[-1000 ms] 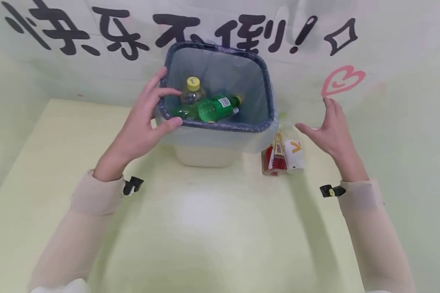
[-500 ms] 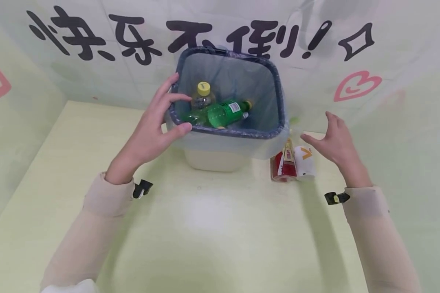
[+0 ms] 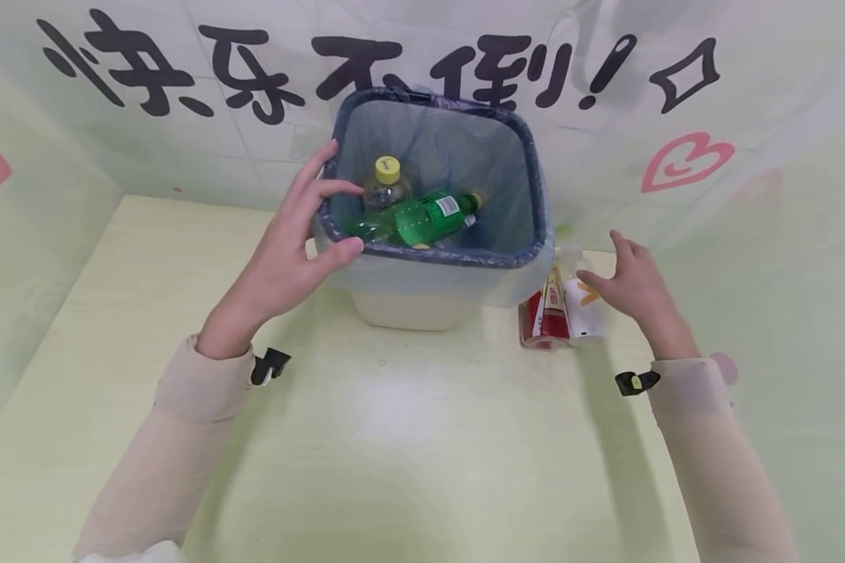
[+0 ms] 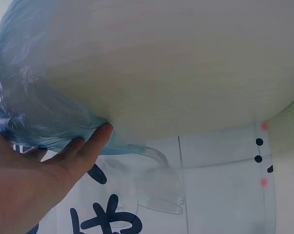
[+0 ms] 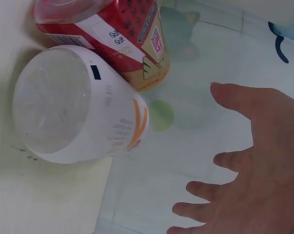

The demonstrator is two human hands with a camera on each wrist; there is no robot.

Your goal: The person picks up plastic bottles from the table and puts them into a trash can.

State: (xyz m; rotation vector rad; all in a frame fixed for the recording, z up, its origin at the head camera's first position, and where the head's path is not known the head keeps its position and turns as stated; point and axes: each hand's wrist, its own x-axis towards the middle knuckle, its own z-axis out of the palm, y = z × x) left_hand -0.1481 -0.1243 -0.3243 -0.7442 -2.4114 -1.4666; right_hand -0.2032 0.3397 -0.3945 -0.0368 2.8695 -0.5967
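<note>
My left hand rests at the left rim of a cream trash bin lined with a translucent blue bag. Its thumb lies near the front rim, and its fingers spread along the left side, touching the bag. Inside the bin are a green bottle lying tilted and a clear bottle with a yellow cap. To the right, my right hand, fingers apart and holding nothing, is beside a white-labelled bottle. A red-labelled bottle stands against that one.
The bin and both loose bottles stand at the back of a pale table. Behind them is a whitish sheet with large black characters and a pink heart. More sheeting runs along both sides.
My right hand has moved down and slightly left, closer to the white-labelled bottle. My left hand keeps its place at the bin. The head view has shifted a little.
</note>
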